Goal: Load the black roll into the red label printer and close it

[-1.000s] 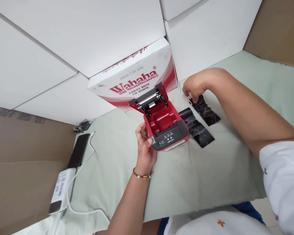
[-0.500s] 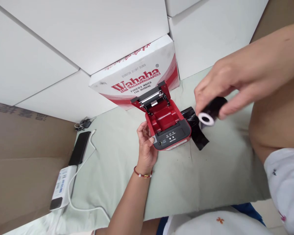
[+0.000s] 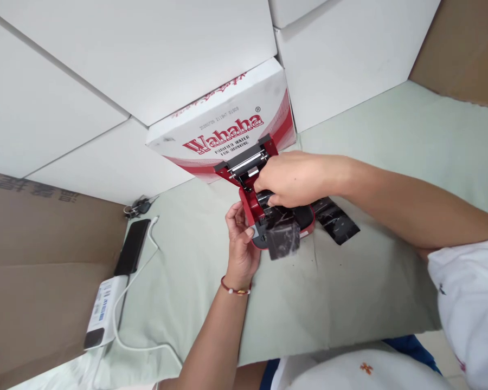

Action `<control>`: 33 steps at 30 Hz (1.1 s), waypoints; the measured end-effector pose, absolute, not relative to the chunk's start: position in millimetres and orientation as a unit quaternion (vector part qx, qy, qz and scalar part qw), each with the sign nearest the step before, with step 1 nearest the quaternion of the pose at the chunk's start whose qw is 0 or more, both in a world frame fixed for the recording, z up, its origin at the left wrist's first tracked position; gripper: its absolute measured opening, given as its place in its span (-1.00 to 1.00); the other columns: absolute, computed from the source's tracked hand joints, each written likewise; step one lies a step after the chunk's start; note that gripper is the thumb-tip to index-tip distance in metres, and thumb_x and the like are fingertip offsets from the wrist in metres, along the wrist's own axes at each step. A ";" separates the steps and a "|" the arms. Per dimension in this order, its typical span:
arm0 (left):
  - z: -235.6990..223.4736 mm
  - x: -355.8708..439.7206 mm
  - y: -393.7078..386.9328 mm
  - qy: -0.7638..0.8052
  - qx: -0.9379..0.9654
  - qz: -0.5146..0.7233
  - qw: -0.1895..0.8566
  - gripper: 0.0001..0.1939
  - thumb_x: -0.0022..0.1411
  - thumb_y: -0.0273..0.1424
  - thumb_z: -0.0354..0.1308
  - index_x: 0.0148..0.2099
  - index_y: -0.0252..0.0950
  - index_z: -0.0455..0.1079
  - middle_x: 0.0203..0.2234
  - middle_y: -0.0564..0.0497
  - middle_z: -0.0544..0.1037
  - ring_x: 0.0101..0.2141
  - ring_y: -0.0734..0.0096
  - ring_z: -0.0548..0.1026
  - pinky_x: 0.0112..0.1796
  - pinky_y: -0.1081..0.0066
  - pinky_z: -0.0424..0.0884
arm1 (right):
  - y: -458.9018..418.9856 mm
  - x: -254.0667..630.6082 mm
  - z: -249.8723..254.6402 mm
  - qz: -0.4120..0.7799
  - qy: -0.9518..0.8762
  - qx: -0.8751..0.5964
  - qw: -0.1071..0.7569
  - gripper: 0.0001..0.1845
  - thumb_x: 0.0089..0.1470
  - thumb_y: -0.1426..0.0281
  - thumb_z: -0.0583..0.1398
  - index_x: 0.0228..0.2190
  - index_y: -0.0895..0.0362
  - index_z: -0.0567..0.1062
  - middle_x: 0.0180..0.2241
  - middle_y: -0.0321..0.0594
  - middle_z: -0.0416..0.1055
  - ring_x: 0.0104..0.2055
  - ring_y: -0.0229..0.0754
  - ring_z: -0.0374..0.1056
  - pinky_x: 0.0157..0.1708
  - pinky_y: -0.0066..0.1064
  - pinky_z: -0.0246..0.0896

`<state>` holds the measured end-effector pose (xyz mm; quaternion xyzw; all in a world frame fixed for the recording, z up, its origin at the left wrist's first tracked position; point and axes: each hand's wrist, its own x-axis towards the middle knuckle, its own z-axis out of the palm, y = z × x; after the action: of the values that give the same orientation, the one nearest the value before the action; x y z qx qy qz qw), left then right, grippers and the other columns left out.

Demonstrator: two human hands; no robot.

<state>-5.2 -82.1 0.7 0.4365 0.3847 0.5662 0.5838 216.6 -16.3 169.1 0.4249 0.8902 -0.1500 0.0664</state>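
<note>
A small red printer [image 3: 252,208] with its lid open stands on a pale green cloth [image 3: 350,281]. My left hand [image 3: 239,244] grips the printer's left front corner, fingers curled against its side. Over the open bay my right hand [image 3: 288,179] is closed on a black roll [image 3: 274,203] and presses it down into the printer. The roll's loose black strip [image 3: 283,241] hangs over the front panel. A second black strip [image 3: 335,219] lies on the cloth just right of the printer.
A white and red Wahaha carton [image 3: 228,127] stands right behind the printer, with white boxes [image 3: 146,54] stacked around it. At the left lie a black phone [image 3: 130,246], keys [image 3: 137,207], and a white power bank [image 3: 101,311] with a white cable [image 3: 138,346]. Brown cardboard [image 3: 36,260] borders the left side.
My right hand picked the black roll up off the cloth, lifted it toward the camera, then brought it down into the open printer. The left hand stayed on the printer.
</note>
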 end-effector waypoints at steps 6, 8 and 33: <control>0.5 -4.8 -81.6 0.376 0.440 0.560 0.593 -0.33 0.16 -0.08 0.62 0.27 0.13 0.51 0.29 0.06 0.53 0.22 0.23 0.56 0.18 0.28 0.56 | -13.6 202.2 149.6 -0.159 0.883 0.431 0.099 -0.68 0.36 0.45 0.27 0.07 0.20 0.72 -0.02 0.03 0.69 -0.12 -0.03 0.52 -0.27 -0.30 0.09; 1.5 -4.0 -82.0 0.375 0.436 0.566 0.591 -0.33 0.16 -0.08 0.62 0.27 0.12 0.51 0.29 0.06 0.53 0.23 0.21 0.55 0.20 0.26 0.56 | -11.6 203.5 148.3 -0.170 0.885 0.421 0.103 -0.70 0.34 0.47 0.27 0.03 0.19 0.73 -0.04 0.01 0.69 -0.16 -0.07 0.50 -0.26 -0.30 0.09; -8.1 -1.6 -108.4 0.383 0.714 0.526 0.258 -0.22 0.48 0.08 0.34 0.58 0.05 0.23 0.64 -0.17 0.17 0.65 -0.13 0.15 0.60 -0.20 0.13 | -24.6 228.4 186.0 -0.107 0.953 0.268 -0.090 -0.50 0.54 0.41 0.10 0.35 0.12 0.59 0.32 0.03 0.53 0.33 0.14 0.36 0.31 -0.01 0.22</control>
<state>-1.6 -108.4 -8.1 0.7142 0.3830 0.5260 0.2578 228.4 -24.6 186.0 0.2682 0.9531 -0.1072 -0.0900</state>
